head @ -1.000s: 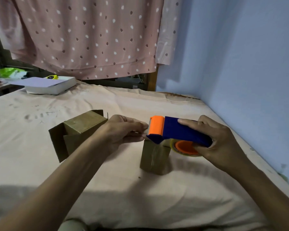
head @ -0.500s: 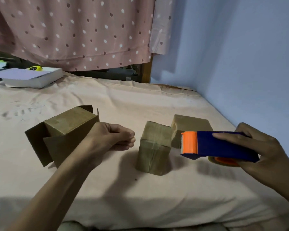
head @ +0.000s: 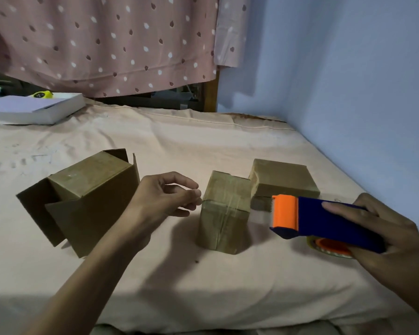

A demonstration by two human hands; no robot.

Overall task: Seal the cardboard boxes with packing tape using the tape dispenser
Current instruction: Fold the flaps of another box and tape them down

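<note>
Right hand (head: 394, 240), lower right of frame: I see it gripping the blue-and-orange plastic tape dispenser (head: 322, 220). Left hand (head: 165, 197), centre: fingers loosely curled, holding nothing, just beside the small taped brown cardboard box (head: 224, 211). Second sealed box (head: 283, 176) behind; open-flapped box (head: 82, 199) centre left.

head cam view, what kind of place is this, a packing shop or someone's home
Most likely a home, probably a bedroom: the boxes sit on a bed-like surface under a peach sheet, a polka-dot cloth hangs behind it, and a plain blue wall runs alongside.
</note>
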